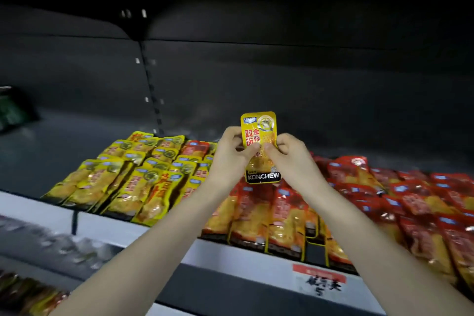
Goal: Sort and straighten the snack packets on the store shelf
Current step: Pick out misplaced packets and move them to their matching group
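At the far left, a dark green packet [10, 108] lies at the back of the shelf [51, 136], well apart from everything else, with bare grey shelf floor between it and the snacks. Below the shelf's pale front edge, on the left, a lower shelf [38, 259] carries blurred goods too smeared to tell. Next come the yellow packets [123, 177], lying overlapped in several slanting rows that run from the front edge back towards a slotted upright strip [151, 85] on the dark back wall; one red packet [196, 147] sits at the rear of this yellow group. Both bare forearms reach up from the bottom of the view and cross over the front rows, hiding part of the middle stock. The left hand [230, 156] pinches the left edge of a single yellow packet [259, 136], thumb on its face and fingers curled behind. That packet is held upright in the air above the boundary between the yellow and red stock, its front towards the camera, the word KONCHEW on its black bottom band. The right hand [292, 159] has the same pinching grip on the packet's right edge. Further right, the red packets [384, 200] lie in crowded, overlapping rows to the frame's edge, some askew. A price label [320, 279] with handwriting is fixed on the front edge below them.
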The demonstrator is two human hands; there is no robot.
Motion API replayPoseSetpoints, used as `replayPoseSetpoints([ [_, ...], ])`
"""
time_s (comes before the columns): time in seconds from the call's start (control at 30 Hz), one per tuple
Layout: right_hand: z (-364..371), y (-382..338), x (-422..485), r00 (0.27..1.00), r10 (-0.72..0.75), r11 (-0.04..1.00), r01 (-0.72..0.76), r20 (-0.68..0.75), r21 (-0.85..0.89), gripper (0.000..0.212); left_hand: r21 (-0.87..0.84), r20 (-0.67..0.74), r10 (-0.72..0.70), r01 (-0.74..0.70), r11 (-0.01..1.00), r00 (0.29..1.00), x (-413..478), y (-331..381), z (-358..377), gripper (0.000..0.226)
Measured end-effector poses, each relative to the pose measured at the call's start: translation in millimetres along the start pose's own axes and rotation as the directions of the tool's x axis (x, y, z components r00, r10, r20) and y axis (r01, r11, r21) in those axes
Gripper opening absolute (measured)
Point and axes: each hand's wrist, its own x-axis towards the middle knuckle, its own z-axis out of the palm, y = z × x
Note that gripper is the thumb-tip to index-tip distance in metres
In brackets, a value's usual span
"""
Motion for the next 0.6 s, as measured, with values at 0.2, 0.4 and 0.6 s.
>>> replayPoseSetpoints([
  [0.2,75,-31,-2,1.0,-0.001,0.999,0.002,0.031,-0.032,0.027,0.076,0.035,-0.005,0.003,0.997,0.999,5,-21,-83,0.022],
  [0.4,111,-39,-4,0.998,0.018,0.996,-0.012,0.061,-0.092,0.028,0.182,0.073,0.002,-0.015,0.983,0.997,6,-41,-122,0.023],
  [0.6,118,-41,5,0.993,0.038,0.998,-0.031,0.112,-0.06,0.005,0.218,0.078,-0.031,0.013,0.976,0.996,2,-46,-137,0.025],
])
